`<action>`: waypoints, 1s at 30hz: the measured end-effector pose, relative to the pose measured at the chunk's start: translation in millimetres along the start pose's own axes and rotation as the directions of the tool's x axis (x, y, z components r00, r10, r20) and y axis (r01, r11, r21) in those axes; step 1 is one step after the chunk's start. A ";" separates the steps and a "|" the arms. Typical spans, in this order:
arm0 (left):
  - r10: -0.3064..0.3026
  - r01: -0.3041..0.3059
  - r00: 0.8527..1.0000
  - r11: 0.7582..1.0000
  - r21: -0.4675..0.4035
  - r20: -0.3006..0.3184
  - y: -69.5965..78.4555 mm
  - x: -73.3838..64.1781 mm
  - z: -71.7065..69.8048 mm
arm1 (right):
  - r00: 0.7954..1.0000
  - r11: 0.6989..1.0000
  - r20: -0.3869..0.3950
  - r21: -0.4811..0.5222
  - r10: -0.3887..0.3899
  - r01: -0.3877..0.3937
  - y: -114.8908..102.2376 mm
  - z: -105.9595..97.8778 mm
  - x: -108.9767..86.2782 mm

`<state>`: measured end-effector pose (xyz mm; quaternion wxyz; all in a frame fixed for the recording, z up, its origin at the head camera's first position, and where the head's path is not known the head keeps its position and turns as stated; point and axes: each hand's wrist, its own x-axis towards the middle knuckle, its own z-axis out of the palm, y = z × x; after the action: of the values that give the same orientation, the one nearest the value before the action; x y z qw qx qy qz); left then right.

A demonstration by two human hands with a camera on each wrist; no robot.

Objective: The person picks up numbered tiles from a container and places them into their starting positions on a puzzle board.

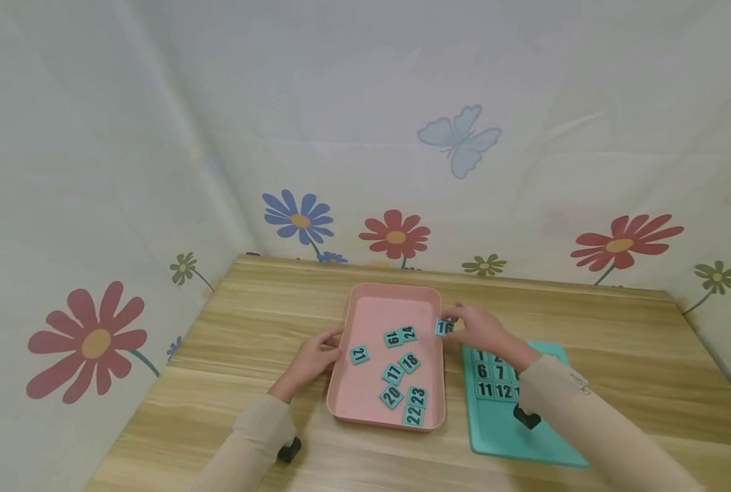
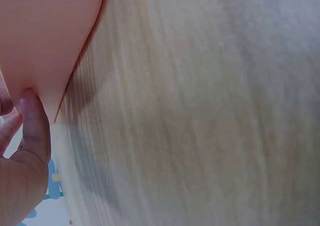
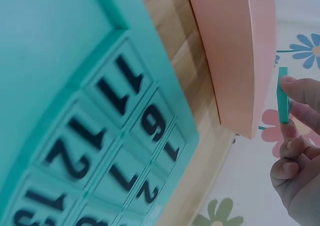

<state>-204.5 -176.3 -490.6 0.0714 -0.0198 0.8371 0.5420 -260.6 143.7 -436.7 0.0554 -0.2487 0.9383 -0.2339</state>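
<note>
My right hand (image 1: 479,329) pinches a teal number tile marked 16 (image 1: 444,327) between thumb and fingers, raised at the right rim of a pink tray (image 1: 362,389). In the right wrist view that tile (image 3: 283,95) appears edge-on. At the tray's left side my left hand (image 1: 310,359) grips the wall, its thumb (image 2: 36,123) against the outer face. Inside the tray lie several loose tiles, among them 21 (image 1: 359,354), 20 (image 1: 391,396) and 18 (image 1: 410,362). A teal board (image 1: 497,427) under my right forearm holds rows of numbered tiles, including 11 (image 3: 120,84) and 6 (image 3: 153,122).
The wooden table (image 1: 267,301) runs back to a pale curtain (image 1: 341,102) printed with flowers and a butterfly. A strip of tabletop separates the tray from the board. My right sleeve (image 1: 593,417) covers the board's right part in the head view.
</note>
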 end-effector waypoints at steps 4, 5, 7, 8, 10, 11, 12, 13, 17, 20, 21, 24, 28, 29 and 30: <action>-0.012 0.012 1.000 1.000 0.007 -0.010 0.4 0.5 -0.5 | 1.000 1.000 0.003 -0.004 -0.012 0.012 3.9 -5.4 -16.6; -0.011 0.011 1.000 1.000 0.009 -0.011 0.8 0.4 -0.5 | 1.000 1.000 0.005 -0.007 -0.017 0.017 4.9 -6.6 -20.9; -0.010 0.010 1.000 1.000 0.012 -0.017 1.2 0.5 -0.8 | 1.000 1.000 0.009 0.001 -0.014 0.014 6.5 -8.5 -29.2; -0.009 0.009 1.000 1.000 0.014 -0.018 1.8 0.2 -0.8 | 1.000 1.000 0.009 -0.003 -0.014 0.014 7.6 -9.2 -33.3; -0.013 0.014 1.000 1.000 0.016 -0.020 2.1 0.2 -0.9 | 1.000 1.000 0.014 0.003 -0.021 0.021 10.2 -10.0 -41.4; -0.016 0.017 1.000 1.000 0.018 -0.021 2.1 0.4 -1.1 | 0.999 1.000 0.015 0.006 -0.028 0.028 11.8 -10.0 -45.4; -0.018 0.019 1.000 1.000 0.017 -0.021 2.2 0.5 -1.3 | 0.999 1.000 0.015 0.009 -0.029 0.029 13.1 -9.9 -49.5; -0.021 0.021 1.000 1.000 0.016 -0.020 2.3 0.5 -1.4 | 0.999 0.999 0.014 0.007 -0.036 0.036 14.8 -9.5 -53.6; -0.019 0.019 1.000 1.000 0.013 -0.018 2.9 0.7 -1.9 | 0.998 0.999 0.021 0.006 -0.054 0.054 20.8 -6.9 -69.3; -0.016 0.017 1.000 1.000 0.015 -0.019 3.4 0.8 -2.0 | 0.998 0.998 0.030 -0.006 -0.058 0.058 24.1 -3.7 -79.5; -0.017 0.017 1.000 1.000 0.018 -0.021 3.5 0.8 -2.0 | 0.997 0.998 0.036 -0.009 -0.061 0.062 25.4 -2.3 -82.5; -0.017 0.017 1.000 1.000 0.020 -0.026 3.4 0.7 -1.9 | 0.997 0.999 0.062 0.009 -0.044 0.044 28.7 3.1 -89.8; -0.013 0.014 0.999 1.000 0.021 -0.031 3.4 0.2 -1.5 | 0.994 0.999 0.094 0.020 -0.048 0.047 32.8 11.1 -96.8; -0.013 0.013 0.999 1.000 0.021 -0.031 3.4 0.1 -1.3 | 0.993 0.998 0.101 0.019 -0.055 0.054 33.6 12.9 -98.3; -0.013 0.014 0.999 1.000 0.022 -0.031 3.4 0.0 -1.2 | 0.992 0.998 0.106 0.011 -0.065 0.064 34.1 14.7 -99.6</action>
<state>-205.0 -175.9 -487.0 0.0624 -0.0329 0.8439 0.5318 -185.8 212.9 -466.8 0.0986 -0.2907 0.9246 -0.2256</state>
